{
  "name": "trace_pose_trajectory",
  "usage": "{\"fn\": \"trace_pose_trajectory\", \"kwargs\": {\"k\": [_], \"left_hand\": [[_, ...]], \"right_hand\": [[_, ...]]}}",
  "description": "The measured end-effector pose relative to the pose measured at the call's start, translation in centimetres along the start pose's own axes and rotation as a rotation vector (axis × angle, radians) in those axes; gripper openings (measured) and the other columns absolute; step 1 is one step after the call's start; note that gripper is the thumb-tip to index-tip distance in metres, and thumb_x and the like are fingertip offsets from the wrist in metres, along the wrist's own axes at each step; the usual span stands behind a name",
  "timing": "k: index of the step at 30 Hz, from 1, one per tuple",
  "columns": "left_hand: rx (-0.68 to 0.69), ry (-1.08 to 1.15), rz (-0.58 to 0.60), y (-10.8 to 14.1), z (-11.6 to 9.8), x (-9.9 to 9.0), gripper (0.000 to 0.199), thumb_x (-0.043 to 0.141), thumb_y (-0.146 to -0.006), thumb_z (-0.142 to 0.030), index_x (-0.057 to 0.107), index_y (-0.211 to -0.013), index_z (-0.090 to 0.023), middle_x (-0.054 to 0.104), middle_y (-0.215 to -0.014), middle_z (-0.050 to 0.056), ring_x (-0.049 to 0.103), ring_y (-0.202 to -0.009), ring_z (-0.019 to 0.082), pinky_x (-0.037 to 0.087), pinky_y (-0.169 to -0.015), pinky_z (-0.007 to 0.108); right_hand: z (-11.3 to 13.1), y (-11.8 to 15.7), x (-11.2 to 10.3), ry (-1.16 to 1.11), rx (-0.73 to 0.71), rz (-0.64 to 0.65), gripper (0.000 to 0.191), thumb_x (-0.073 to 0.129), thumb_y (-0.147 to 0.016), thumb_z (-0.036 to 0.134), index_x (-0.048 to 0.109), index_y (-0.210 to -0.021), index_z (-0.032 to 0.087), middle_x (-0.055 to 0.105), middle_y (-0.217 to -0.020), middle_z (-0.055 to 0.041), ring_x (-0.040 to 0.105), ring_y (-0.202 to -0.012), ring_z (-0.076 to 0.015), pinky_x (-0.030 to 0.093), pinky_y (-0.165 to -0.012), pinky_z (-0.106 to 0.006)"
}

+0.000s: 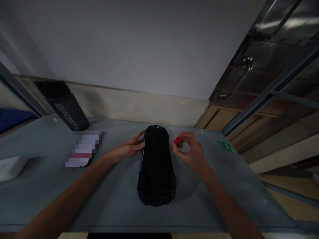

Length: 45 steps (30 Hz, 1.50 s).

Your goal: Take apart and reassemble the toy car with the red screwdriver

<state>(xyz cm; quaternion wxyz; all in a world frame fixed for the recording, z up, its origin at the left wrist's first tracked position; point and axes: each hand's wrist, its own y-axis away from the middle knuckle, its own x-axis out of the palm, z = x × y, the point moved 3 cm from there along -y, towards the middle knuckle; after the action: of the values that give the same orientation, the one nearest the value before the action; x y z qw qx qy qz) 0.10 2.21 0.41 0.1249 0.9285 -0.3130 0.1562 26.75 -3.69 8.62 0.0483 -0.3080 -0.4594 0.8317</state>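
Note:
A black toy car (157, 159) lies upside down at the middle of the grey table, its dark underside facing up. My left hand (129, 146) grips the car's left side near the far end, with the thumb on the edge and the fingers partly hidden behind it. Just off the car's right side, my right hand (190, 151) pinches a small red piece (177, 140) between thumb and fingertips. A thin dark line shows between those fingertips and the car; whether it is a wire or a tool's shaft I cannot tell.
A black bottle (65, 108) marked SPORTS stands at the back left, with a phone (83, 149) lying in front of it. A white object (12, 167) sits at the left edge. Near the right edge lies a small green packet (226, 146). A wall (139, 104) closes off the back.

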Motion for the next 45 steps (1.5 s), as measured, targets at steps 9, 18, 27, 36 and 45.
{"fn": "trace_pose_trajectory", "kwargs": {"k": [9, 18, 27, 36, 45], "left_hand": [[0.008, -0.01, 0.0, 0.0, 0.3, -0.3, 0.094, 0.079, -0.095, -0.033, 0.025, -0.171, -0.042, 0.059, -0.159, 0.005, 0.056, -0.144, 0.032, 0.046, -0.114, 0.042], [0.02, 0.014, 0.013, 0.0, 0.0, 0.0, 0.086, 0.078, -0.097, -0.028, 0.032, -0.168, -0.043, 0.059, -0.16, 0.004, 0.052, -0.148, 0.032, 0.043, -0.117, 0.044], [0.031, -0.008, 0.043, 0.0, 0.1, -0.2, 0.088, 0.075, -0.098, -0.029, 0.026, -0.17, -0.044, 0.056, -0.163, 0.006, 0.058, -0.144, 0.03, 0.047, -0.112, 0.041], [0.018, 0.001, 0.007, -0.1, 0.2, -0.2, 0.092, 0.08, -0.094, -0.03, 0.029, -0.17, -0.042, 0.055, -0.164, 0.006, 0.051, -0.151, 0.031, 0.043, -0.118, 0.043], [0.042, 0.002, 0.039, -0.1, 0.2, -0.4, 0.088, 0.078, -0.096, -0.03, 0.03, -0.169, -0.044, 0.058, -0.161, 0.006, 0.057, -0.146, 0.03, 0.045, -0.115, 0.043]], "right_hand": [[-0.1, 0.3, 0.1, 0.139, -0.004, 0.097, 0.014, 0.056, -0.101, 0.018, 0.061, -0.11, 0.027, 0.069, -0.079, 0.0027, 0.061, -0.057, -0.012, 0.054, -0.059, -0.025], [1.4, -0.7, -0.7, 0.148, -0.129, 0.175, 0.03, 0.051, -0.103, 0.014, 0.069, -0.125, 0.023, 0.07, -0.082, -0.001, 0.065, -0.074, -0.0189, 0.054, -0.078, -0.035], [0.9, -0.6, -0.8, 0.151, -0.047, 0.17, 0.019, 0.057, -0.107, 0.021, 0.072, -0.117, 0.027, 0.071, -0.078, 0.0017, 0.06, -0.062, -0.0153, 0.054, -0.075, -0.033], [1.0, -0.7, -0.7, 0.065, 0.005, 0.245, 0.031, 0.054, -0.105, 0.017, 0.067, -0.131, 0.028, 0.071, -0.092, -0.0024, 0.066, -0.076, -0.0186, 0.058, -0.081, -0.035], [1.3, -0.6, -0.9, 0.103, 0.007, 0.321, 0.037, 0.053, -0.109, 0.026, 0.061, -0.145, 0.029, 0.072, -0.092, -0.0038, 0.068, -0.082, -0.0211, 0.058, -0.086, -0.037]]}}
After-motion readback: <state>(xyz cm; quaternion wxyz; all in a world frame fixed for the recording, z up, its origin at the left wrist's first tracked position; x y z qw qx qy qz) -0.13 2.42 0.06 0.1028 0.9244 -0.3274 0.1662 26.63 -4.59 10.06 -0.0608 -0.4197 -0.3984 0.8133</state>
